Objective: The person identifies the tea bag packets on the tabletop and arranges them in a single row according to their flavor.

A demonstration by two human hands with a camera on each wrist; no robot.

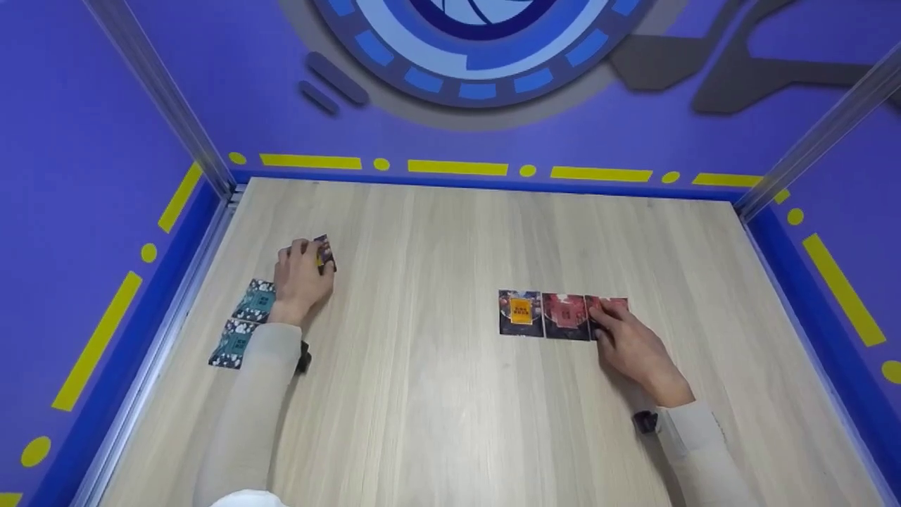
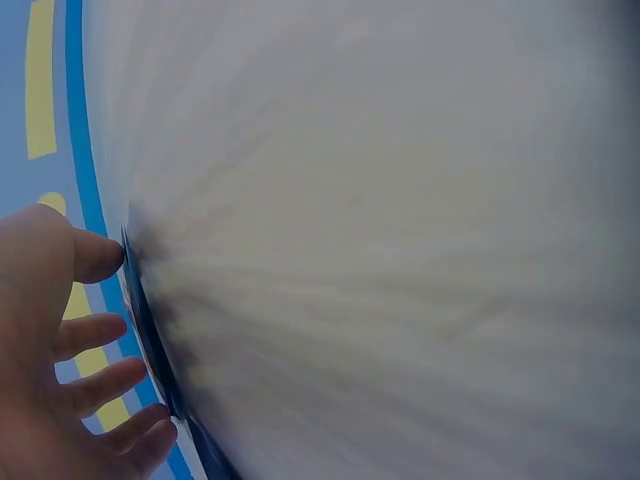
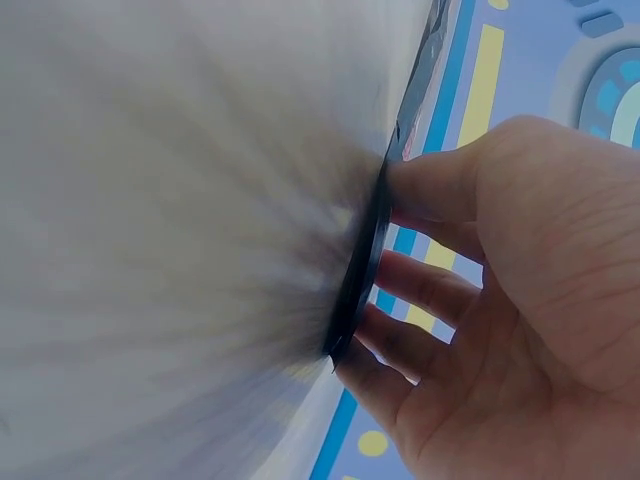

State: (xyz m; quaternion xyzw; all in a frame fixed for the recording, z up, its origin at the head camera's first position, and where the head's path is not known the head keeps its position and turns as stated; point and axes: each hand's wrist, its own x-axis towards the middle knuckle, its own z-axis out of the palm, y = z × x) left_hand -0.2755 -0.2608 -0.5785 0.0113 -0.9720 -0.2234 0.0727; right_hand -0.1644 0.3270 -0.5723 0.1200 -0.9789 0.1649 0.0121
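Left of the flat, square black packet with an orange label (image 1: 520, 312), pale wood-grain tabletop (image 1: 422, 296) gives a hand free passage until the left hand (image 1: 299, 277) and two teal-and-black packets (image 1: 257, 299) intervene. Right of it, two red-and-black packets (image 1: 565, 317) and the right hand (image 1: 637, 350) obstruct; behind it, open room reaches the blue-purple wall (image 1: 239, 105).

The left hand (image 1: 299, 278) lies palm down, its left fingers (image 2: 105, 388) loosely bent and spread, left thumb (image 2: 98, 258) to their right; the left forearm (image 1: 250, 415) runs back behind them. The right hand (image 1: 637, 352) slants forward and leftward, right fingers (image 3: 430, 290) gently bent, right forearm (image 1: 707, 451) behind and rightward of them.
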